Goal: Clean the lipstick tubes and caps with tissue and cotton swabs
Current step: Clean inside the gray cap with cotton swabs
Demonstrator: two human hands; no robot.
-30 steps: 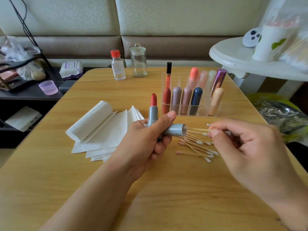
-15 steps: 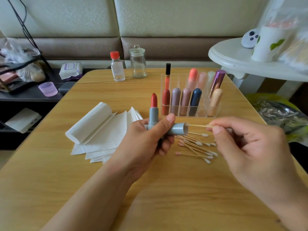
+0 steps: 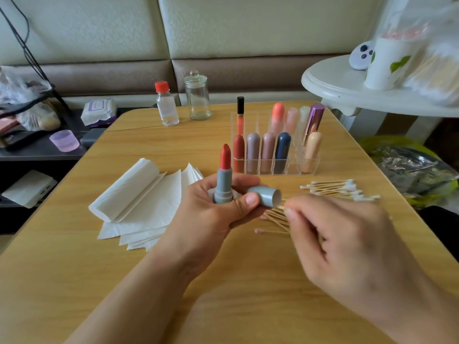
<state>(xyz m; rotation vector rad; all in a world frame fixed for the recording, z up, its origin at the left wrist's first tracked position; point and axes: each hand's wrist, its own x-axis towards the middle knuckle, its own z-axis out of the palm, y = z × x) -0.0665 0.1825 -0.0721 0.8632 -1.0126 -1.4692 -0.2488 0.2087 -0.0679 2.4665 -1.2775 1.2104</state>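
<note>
My left hand (image 3: 211, 219) grips an open grey lipstick tube (image 3: 223, 186) with a red bullet, held upright, and its grey cap (image 3: 265, 196), which lies sideways with the open end facing right. My right hand (image 3: 347, 247) pinches a wooden cotton swab (image 3: 282, 207) right at the cap's mouth; the swab's tip is hidden. A stack of white tissues (image 3: 144, 207) lies to the left on the wooden table (image 3: 74, 281). Loose cotton swabs (image 3: 337, 188) lie to the right, with more under my right hand.
A clear acrylic organizer (image 3: 310, 170) with several capped lipsticks stands behind my hands. A red-capped bottle (image 3: 167, 105) and a lidded glass jar (image 3: 198, 98) stand at the table's far edge. A white round side table (image 3: 347, 93) is at the right.
My right hand has moved left, closer to the cap, so less of the swab shows. A second heap of swabs is now uncovered to the right.
</note>
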